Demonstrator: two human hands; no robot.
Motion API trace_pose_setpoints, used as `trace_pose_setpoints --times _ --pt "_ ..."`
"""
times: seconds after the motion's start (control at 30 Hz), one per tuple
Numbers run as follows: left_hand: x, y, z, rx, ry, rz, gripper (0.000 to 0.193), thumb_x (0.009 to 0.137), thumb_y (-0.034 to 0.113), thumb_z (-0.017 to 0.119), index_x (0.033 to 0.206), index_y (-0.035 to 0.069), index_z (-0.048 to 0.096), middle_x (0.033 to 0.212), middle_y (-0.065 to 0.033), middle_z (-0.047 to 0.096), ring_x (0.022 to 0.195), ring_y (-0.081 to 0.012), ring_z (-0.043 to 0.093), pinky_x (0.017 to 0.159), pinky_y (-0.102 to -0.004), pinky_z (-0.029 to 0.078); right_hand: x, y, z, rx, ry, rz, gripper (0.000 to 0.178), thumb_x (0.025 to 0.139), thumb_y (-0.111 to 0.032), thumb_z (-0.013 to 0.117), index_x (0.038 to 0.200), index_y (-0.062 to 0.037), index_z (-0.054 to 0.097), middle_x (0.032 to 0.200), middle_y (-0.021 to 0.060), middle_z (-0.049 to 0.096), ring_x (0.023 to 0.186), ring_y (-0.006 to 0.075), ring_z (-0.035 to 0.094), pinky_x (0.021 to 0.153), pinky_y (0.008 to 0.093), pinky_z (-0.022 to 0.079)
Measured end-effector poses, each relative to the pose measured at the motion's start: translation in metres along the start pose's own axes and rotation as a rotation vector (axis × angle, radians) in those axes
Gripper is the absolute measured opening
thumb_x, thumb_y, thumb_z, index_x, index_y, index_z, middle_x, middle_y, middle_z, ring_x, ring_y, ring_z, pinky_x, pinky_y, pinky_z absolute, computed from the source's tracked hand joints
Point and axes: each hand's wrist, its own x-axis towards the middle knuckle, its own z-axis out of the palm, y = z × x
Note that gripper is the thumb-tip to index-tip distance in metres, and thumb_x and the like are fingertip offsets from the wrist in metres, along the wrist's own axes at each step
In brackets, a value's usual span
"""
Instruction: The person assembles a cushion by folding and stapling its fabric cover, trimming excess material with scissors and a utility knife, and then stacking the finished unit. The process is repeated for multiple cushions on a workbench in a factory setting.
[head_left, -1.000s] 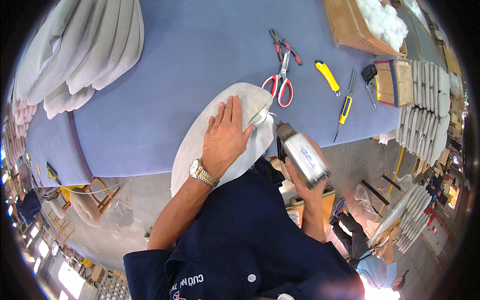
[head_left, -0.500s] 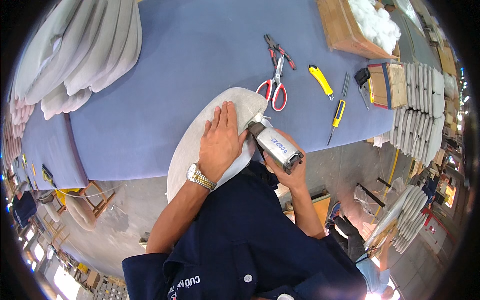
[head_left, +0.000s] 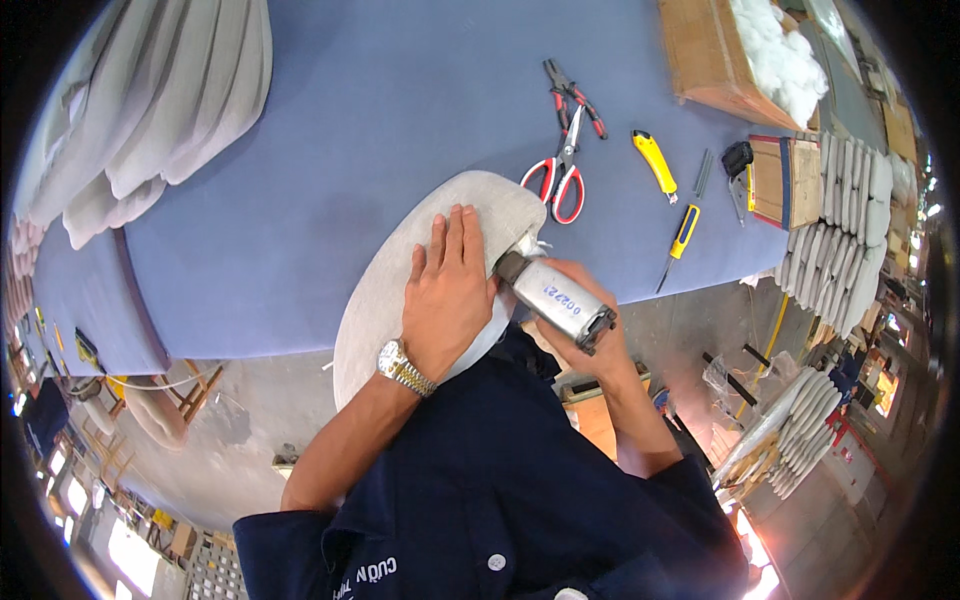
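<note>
A grey oval padded panel (head_left: pixel 400 270) lies over the near edge of the blue table (head_left: pixel 400 110). My left hand (head_left: pixel 447 290), with a metal watch on the wrist, lies flat on it, fingers spread. My right hand (head_left: pixel 590 330) grips a silver cylindrical power tool (head_left: pixel 556 298), whose nose touches the panel's right edge just beside my left fingers. White material shows at the tool's tip.
Red-handled scissors (head_left: pixel 560 170), pliers (head_left: pixel 572 95), a yellow utility knife (head_left: pixel 655 163) and a yellow-handled screwdriver (head_left: pixel 680 240) lie on the table right of the panel. A cardboard box (head_left: pixel 705 55) holds white stuffing. Stacked grey panels (head_left: pixel 160 110) sit at far left, more stacks (head_left: pixel 850 230) at right.
My right hand has brought the tool up from below the table edge to the panel's right edge. My left hand stays flat on the panel.
</note>
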Motion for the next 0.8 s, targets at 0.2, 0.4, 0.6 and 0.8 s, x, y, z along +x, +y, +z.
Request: trace_pose_setpoints --times 0.2,0.4,0.6,0.8 --pt "-0.001 0.0 -0.002 -0.003 0.029 -0.003 0.087 0.086 0.017 0.078 0.157 -0.004 0.033 0.16 -0.0239 0.043 0.147 -0.0395 0.044 0.113 -0.0542 0.046 -0.003 0.007 0.006 -0.025 0.051 -0.009 0.056 0.08 -0.003 0.078 0.134 -0.0007 0.063 0.115 0.013 0.072 0.104 0.0173 0.071 0.093 0.0302 0.053" --pt "0.0 -0.003 -0.004 -0.029 0.076 0.017 0.088 0.083 0.012 0.078 0.156 -0.006 0.033 0.156 -0.0268 0.047 0.145 -0.0401 0.046 0.114 -0.052 0.046 -0.012 0.011 0.012 0.082 0.045 -0.08 0.059 0.082 0.001 0.079 0.137 0.0045 0.06 0.12 0.0127 0.071 0.108 0.0161 0.067 0.096 0.0303 0.053" --pt "0.0 -0.003 0.001 0.013 0.025 0.012 0.09 0.083 0.015 0.079 0.157 -0.004 0.033 0.16 -0.0244 0.042 0.149 -0.0382 0.043 0.114 -0.055 0.046 -0.006 -0.003 0.005 0.017 -0.016 -0.051 0.055 0.081 -0.004 0.078 0.134 -0.0001 0.063 0.116 0.0135 0.072 0.106 0.0158 0.069 0.094 0.0301 0.052" --pt "0.005 0.004 -0.008 -0.091 -0.088 0.018 0.099 0.082 0.012 0.078 0.164 0.004 0.024 0.167 -0.0226 0.031 0.154 -0.039 0.033 0.12 -0.055 0.037 -0.009 0.018 0.006 0.073 -0.01 -0.011 0.053 0.081 -0.003 0.077 0.132 0.002 0.063 0.122 0.0125 0.07 0.112 0.0166 0.066 0.098 0.0305 0.05"
